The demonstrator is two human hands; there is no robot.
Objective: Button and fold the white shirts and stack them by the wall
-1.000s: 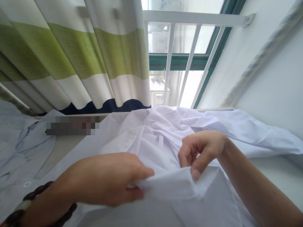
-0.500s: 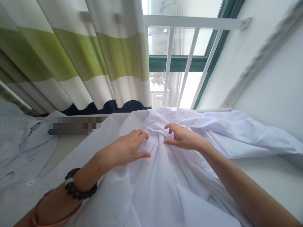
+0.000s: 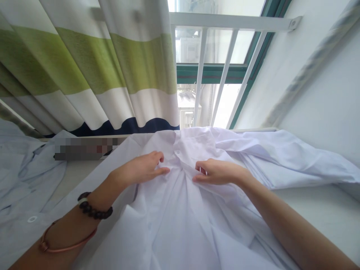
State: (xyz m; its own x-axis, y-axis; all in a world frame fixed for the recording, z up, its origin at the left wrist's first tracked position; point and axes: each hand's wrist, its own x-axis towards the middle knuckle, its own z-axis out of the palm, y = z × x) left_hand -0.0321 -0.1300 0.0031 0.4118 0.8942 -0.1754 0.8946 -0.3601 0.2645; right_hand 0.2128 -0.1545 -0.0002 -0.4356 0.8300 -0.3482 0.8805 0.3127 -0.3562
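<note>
A long white coat (image 3: 180, 213), with a small button near its far end, lies spread and creased in front of me. One sleeve (image 3: 298, 153) stretches out to the right. My left hand (image 3: 143, 168), with a dark bead bracelet at its wrist, has curled fingers and thumb closed on the cloth left of the front opening. On the opposite side, my right hand (image 3: 213, 171) pinches the cloth between bent fingers and thumb. Creases run from the fingertips down the coat. The cloth under both palms is hidden.
Another white garment (image 3: 28, 176) lies at the left, near a pixelated patch on the pale surface. A green and white striped curtain (image 3: 92, 71) hangs behind. White window bars (image 3: 230, 21) stand at the back, and a white wall (image 3: 326, 97) rises on the right.
My left hand has moved left and the right hand slightly nearer to me. Both hands' fingers have drawn closer to their thumbs. The coat's front is spread wider, and a button shows.
</note>
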